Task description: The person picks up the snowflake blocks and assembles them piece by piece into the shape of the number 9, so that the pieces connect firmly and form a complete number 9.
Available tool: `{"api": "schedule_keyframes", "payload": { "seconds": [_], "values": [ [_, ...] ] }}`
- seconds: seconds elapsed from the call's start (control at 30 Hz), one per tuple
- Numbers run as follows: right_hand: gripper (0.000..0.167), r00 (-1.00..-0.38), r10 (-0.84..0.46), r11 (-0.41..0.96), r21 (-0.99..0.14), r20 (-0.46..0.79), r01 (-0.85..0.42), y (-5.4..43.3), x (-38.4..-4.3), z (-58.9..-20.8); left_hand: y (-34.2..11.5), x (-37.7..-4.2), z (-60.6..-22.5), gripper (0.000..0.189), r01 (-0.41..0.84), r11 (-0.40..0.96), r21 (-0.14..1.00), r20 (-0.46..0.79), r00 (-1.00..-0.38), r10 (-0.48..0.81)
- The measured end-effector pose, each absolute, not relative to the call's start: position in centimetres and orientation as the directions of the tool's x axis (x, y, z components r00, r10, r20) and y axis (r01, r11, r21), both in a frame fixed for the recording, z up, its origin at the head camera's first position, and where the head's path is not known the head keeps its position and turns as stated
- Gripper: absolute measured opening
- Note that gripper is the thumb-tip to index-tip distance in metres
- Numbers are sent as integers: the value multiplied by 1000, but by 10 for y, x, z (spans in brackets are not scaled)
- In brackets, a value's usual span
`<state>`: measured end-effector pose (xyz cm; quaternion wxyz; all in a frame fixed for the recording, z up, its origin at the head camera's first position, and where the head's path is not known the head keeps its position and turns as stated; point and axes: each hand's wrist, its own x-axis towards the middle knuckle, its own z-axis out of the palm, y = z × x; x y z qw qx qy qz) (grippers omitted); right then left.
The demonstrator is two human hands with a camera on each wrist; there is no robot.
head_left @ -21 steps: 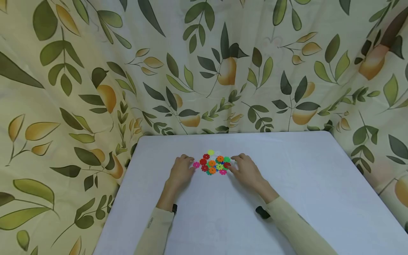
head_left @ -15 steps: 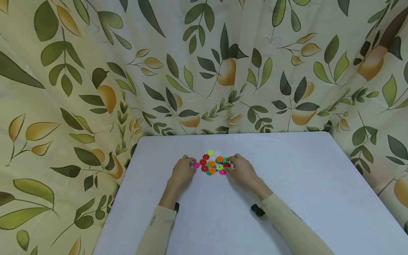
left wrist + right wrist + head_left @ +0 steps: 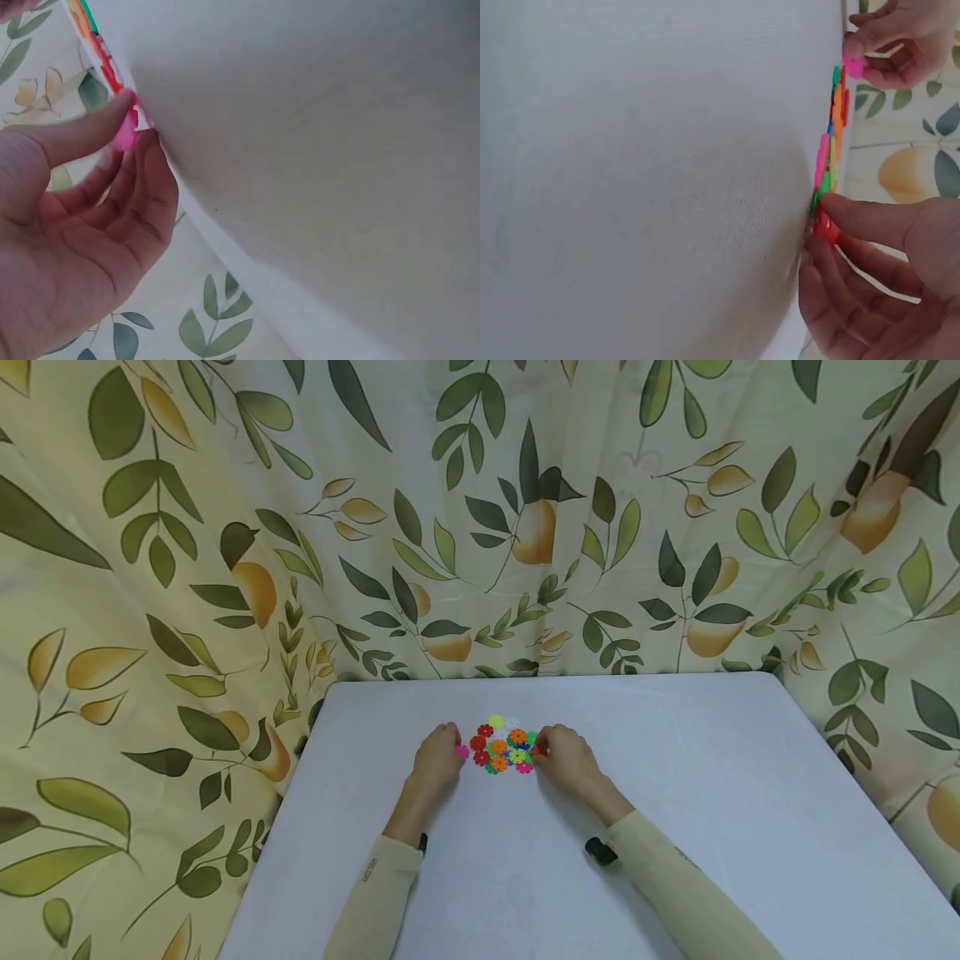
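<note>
Several flat, flower-shaped plastic discs in red, orange, yellow, green, blue and pink lie clustered on the white table. At the cluster's left side my left hand pinches a pink disc between thumb and fingers; in the left wrist view the disc is tipped up. On the opposite side, my right hand has its thumb and fingers closed on a red disc, which stands tilted beside a green disc. The fingers partly cover both pinched discs.
The white table runs back to a leaf-patterned curtain, which also hangs along the left and right sides. A pale yellow disc lies at the back of the cluster. Dark wrist devices show below the hands.
Both hands have moved inward toward the cluster. The left fingers have closed on the pink disc, and the right fingers have closed on the red disc and tipped it up.
</note>
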<state>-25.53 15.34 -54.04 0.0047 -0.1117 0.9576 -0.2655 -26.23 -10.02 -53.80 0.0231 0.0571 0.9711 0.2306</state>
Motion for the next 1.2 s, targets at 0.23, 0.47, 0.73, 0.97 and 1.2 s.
{"api": "schedule_keyframes", "payload": {
  "seconds": [0.23,0.47,0.73,0.97,1.2],
  "values": [
    [8,-976,-213,764,-613,53,-200,159,-251,-539,-101,-259,-537,12,78,865,495,-38,-993,112],
    [4,-969,-211,682,-690,129,-240,163,-245,-536,-105,-255,-534,6,97,773,627,-2,-992,126],
    [8,-960,-210,517,-812,185,-270,156,-233,-525,-104,-246,-523,17,129,496,858,33,-980,198],
    [12,-954,-208,308,-911,216,-274,145,-229,-515,-101,-245,-516,18,43,166,985,-1,-966,258],
    [13,-933,-218,201,-923,286,-329,137,-227,-511,-96,-242,-514,20,-36,4,999,-35,-951,306]
  ]
}}
